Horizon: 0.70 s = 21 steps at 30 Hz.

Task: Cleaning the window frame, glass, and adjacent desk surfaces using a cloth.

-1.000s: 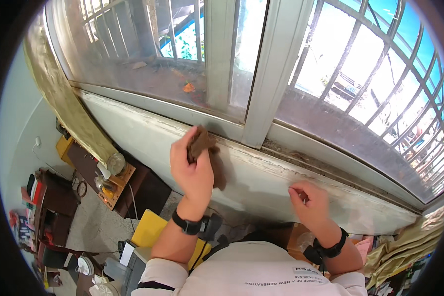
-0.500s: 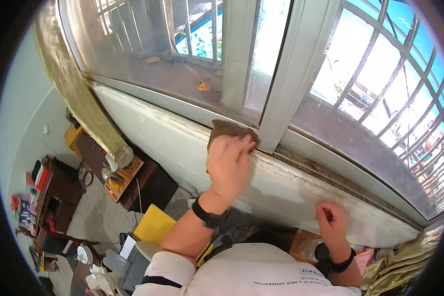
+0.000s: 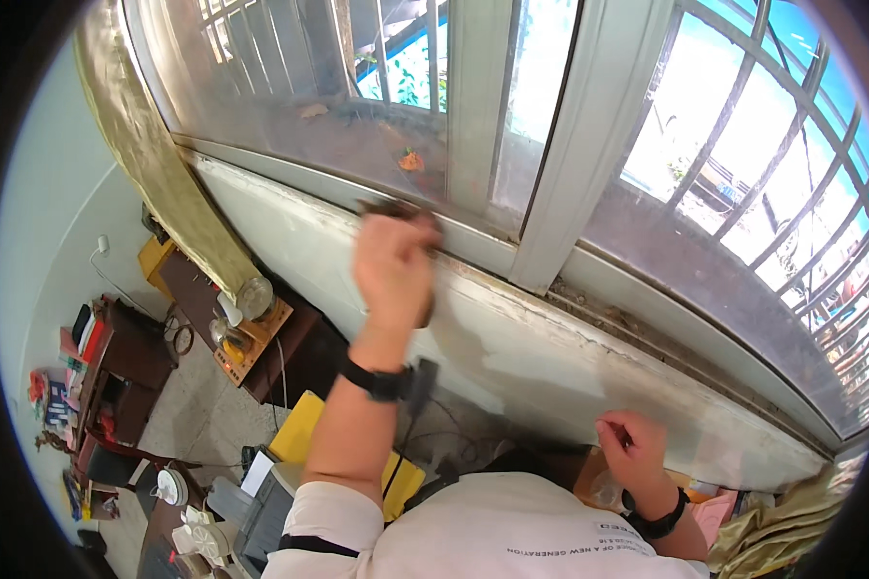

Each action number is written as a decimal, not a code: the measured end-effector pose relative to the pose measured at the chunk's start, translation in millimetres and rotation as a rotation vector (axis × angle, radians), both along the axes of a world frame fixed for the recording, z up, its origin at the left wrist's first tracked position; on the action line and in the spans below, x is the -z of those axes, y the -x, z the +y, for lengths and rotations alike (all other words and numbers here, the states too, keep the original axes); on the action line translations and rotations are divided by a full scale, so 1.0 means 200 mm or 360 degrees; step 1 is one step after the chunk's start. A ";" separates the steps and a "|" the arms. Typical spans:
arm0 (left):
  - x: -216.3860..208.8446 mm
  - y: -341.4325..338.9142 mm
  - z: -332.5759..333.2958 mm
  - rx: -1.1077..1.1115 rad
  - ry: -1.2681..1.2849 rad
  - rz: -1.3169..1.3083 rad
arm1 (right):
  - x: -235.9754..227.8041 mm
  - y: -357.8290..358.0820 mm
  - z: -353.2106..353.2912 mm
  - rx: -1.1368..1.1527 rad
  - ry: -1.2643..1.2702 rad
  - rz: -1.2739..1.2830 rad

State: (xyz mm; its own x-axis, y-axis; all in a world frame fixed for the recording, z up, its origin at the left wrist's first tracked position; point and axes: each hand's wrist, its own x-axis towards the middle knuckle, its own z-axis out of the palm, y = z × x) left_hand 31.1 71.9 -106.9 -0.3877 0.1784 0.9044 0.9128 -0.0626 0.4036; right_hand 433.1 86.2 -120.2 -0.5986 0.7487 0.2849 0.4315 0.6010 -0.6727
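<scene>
My left hand [image 3: 393, 275] grips a brown cloth [image 3: 398, 209], which shows partly past the fingers and is blurred by motion. It presses against the lower frame of the closed window pane [image 3: 319, 183], above the pale sill ledge [image 3: 512, 289]. Lower right, away from the window, my right hand [image 3: 637, 449] hangs in front of the wall with its fingers curled into a loose fist. Nothing shows in it. Dirt lies in the bare window track [image 3: 637, 323] on the right side.
Metal bars [image 3: 792, 125] stand outside the window. A gold curtain [image 3: 154, 164] hangs at left, another is bunched lower right. Behind on the left are a dark desk with a wooden tray [image 3: 253, 343], a yellow folder [image 3: 299, 425], a grey machine [image 3: 266, 511] and a white fan-like object [image 3: 203, 540].
My left hand has slid left along the window's lower frame with the cloth. My right hand stays almost where it was, while the whole view has shifted slightly.
</scene>
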 end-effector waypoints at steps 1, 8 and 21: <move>-0.01 0.12 -0.05 -0.0110 -0.0040 -0.0179 | 0.00 0.01 -0.02 -0.0026 0.0018 0.0006; 0.04 0.06 -0.09 0.0224 0.0149 0.0133 | 0.02 -0.01 0.01 -0.0005 0.0152 0.0058; -0.02 0.06 -0.07 0.0433 0.0063 0.0639 | 0.08 -0.07 0.05 0.0117 -0.0064 0.0060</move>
State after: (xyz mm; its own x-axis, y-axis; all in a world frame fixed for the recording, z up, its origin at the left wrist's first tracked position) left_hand 18.5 58.8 -103.4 0.0558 0.2620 0.9634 0.9495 -0.3124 0.0299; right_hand 447.5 96.5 -136.6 -0.5309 0.7776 0.3369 0.4502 0.5956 -0.6652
